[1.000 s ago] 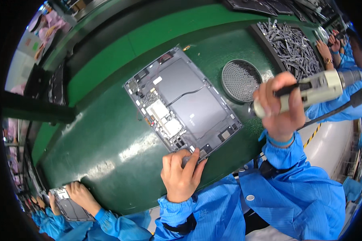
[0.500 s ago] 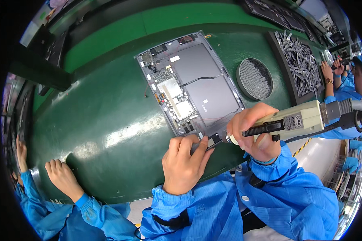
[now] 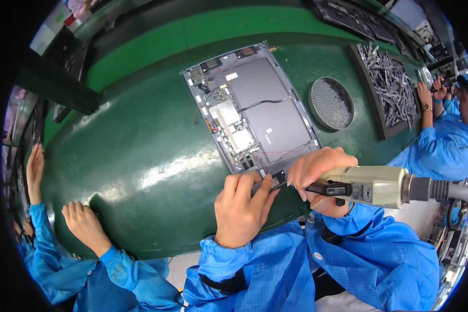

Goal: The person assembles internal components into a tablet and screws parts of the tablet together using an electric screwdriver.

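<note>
An opened tablet-like device [image 3: 275, 104] lies slanted on the green table, its circuit board [image 3: 226, 117] and a large grey panel exposed. At its near end my left hand [image 3: 242, 213] pinches a small dark grey bar-shaped part [image 3: 276, 181] between thumb and fingers. Wrapped round the front of a cream electric screwdriver [image 3: 385, 187] is my right hand [image 3: 320, 177], at the device's near right corner. The screwdriver lies nearly level, its cable running off to the right. My fingers hide its tip, so I cannot tell whether it touches a screw.
Right of the device stands a round metal dish [image 3: 310, 110] with tiny dark pieces. Beyond it, a black tray [image 3: 367, 99] is heaped with dark slender parts [image 3: 392, 86]. A co-worker's hand [image 3: 86, 228] rests on the table at left. Another person [image 3: 434, 140] works at right.
The screwdriver's rear end has swung down, bringing its body closer to level. My right hand has lowered slightly with it. At far left, a co-worker's hand has moved up.
</note>
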Demonstrator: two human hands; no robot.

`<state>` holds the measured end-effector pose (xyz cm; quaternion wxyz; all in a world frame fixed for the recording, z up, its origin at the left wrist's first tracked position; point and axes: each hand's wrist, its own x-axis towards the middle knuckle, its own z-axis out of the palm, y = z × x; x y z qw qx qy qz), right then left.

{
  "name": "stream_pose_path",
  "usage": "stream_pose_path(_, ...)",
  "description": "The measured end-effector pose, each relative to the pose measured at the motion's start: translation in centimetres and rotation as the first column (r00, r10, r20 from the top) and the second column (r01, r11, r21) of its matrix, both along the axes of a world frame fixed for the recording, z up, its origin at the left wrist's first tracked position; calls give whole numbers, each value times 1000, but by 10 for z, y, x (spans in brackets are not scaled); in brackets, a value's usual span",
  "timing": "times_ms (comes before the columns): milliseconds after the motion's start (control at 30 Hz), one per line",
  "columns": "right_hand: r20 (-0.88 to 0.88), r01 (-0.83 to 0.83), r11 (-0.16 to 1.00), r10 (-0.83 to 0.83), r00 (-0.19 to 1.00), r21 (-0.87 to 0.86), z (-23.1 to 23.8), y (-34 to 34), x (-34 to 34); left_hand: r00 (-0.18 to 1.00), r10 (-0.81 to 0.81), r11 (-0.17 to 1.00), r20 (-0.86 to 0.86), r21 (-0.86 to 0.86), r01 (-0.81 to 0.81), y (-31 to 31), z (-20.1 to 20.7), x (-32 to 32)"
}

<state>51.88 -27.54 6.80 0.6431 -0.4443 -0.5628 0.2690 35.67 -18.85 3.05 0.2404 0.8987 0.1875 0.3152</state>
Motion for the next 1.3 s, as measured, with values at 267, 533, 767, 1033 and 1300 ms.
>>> stream_pose_path(267,-504,345,921,-215,836,179,18,-8,42,999,12,1000,-52,-18,-13,-4,9,0)
stream_pose_path(533,-460,709,704,-640,615,-31,11,-5,94,993,3,999,-116,-35,-7,-8,17,3)
stream_pose_path(767,-436,636,761,-619,654,-128,12,-7,94,984,2,999,-179,-31,-8,-8,15,0)
stream_pose_path(1033,-418,598,789,-594,687,-138,9,-6,94,983,-5,1000,-181,-5,4,-7,17,1)
stream_pose_path(1300,-418,630,759,-633,652,-167,14,-4,88,981,32,999,-189,-10,-34,-8,17,-4)
